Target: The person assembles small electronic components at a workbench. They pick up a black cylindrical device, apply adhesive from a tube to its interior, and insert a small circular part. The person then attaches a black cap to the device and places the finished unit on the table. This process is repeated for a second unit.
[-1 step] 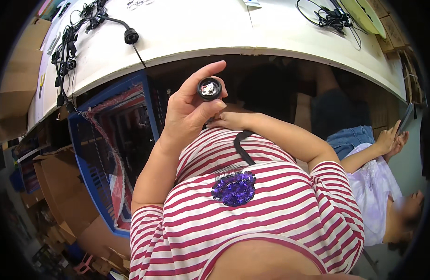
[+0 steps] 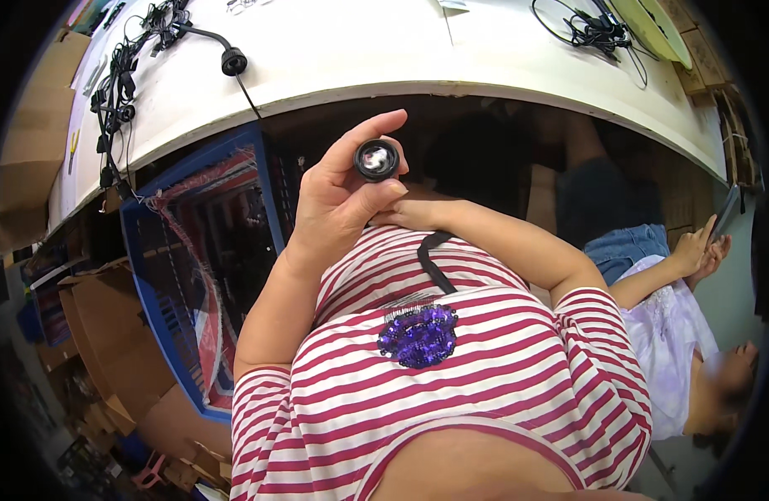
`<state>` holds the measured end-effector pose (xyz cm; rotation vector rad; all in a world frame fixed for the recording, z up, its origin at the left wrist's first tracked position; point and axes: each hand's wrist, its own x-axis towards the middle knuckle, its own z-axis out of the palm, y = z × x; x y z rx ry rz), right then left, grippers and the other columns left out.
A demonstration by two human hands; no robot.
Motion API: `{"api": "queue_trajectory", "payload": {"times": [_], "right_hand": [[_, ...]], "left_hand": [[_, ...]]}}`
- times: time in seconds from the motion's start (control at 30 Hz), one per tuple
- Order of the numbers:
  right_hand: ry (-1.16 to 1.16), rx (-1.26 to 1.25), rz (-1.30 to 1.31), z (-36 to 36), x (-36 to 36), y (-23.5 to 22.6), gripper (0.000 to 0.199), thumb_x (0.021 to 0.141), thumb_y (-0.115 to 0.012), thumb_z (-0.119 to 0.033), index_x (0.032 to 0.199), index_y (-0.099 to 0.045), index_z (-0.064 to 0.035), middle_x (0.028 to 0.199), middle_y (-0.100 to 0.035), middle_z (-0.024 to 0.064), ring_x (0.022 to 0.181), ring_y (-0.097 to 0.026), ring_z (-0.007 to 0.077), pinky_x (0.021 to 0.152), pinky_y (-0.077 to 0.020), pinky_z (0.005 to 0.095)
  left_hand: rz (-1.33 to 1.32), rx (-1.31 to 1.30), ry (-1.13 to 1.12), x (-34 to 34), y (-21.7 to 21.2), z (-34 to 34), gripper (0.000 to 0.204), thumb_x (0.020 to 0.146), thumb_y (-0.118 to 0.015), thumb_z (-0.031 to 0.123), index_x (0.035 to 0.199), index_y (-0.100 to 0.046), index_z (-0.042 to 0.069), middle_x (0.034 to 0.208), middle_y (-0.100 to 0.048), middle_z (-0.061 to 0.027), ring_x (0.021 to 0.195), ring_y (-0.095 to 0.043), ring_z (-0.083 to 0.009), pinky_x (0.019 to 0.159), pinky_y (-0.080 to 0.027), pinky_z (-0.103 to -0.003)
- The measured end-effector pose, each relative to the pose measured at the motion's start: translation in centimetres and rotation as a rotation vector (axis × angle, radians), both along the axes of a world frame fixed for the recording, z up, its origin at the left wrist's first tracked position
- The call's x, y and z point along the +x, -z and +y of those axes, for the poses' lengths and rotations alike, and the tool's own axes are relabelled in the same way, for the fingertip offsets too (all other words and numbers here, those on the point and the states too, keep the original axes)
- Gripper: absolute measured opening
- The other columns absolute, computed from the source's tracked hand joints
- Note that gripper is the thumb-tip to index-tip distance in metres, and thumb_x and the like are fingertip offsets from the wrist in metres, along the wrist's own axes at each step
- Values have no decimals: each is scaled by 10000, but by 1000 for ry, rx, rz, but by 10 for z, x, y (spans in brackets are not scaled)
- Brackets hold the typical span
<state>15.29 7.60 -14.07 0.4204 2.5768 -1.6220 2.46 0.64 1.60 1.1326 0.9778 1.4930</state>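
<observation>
The white table [image 2: 359, 50] stands beyond the hands, its black cables [image 2: 127, 112] heaped leftward, perhaps out of the way. The left hand [image 2: 336, 190] curls thumb and fingers around a black cylindrical piece [image 2: 376, 160] above the lap, seemingly gripping the rim so its shiny end faces up uncovered. The right hand [image 2: 413, 215] rests against the belly, fingers hidden; whether it holds anything, I cannot tell.

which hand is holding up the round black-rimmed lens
The left hand: it pinches the black-rimmed lens by its sides. The right hand is lower, by the striped shirt, partly hidden.
</observation>
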Motion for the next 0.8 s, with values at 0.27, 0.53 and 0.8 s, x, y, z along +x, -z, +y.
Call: {"api": "queue_trajectory", "payload": {"times": [0.27,0.53,0.8], "right_hand": [[315,-277,-48,-1,3,-9,259,799,-637,-265,919,-614,-36,834,-635,115,764,-599,199,694,-447,299],[342,-319,-115,11,3,5,208,828,-583,-179,963,-619,-25,840,-637,91,668,-579,156,635,-457,261],[348,-354,-35,14,7,24,189,829,-546,-160,935,-639,-34,789,-637,56,623,-554,118,607,-445,247]], "left_hand": [[432,91,-324,-8,-8,-2,457,636,-729,-85,1053,-567,9,909,-581,-44,798,-527,-75,707,-458,-200],[207,-115,-118,-25,-14,-11,365,724,-673,-7,1061,-536,15,945,-552,-41,811,-521,-67,673,-450,-185],[211,-161,57,-30,-8,-21,295,756,-630,0,1031,-524,-14,1007,-561,-111,824,-567,-102,676,-514,-207]]}}
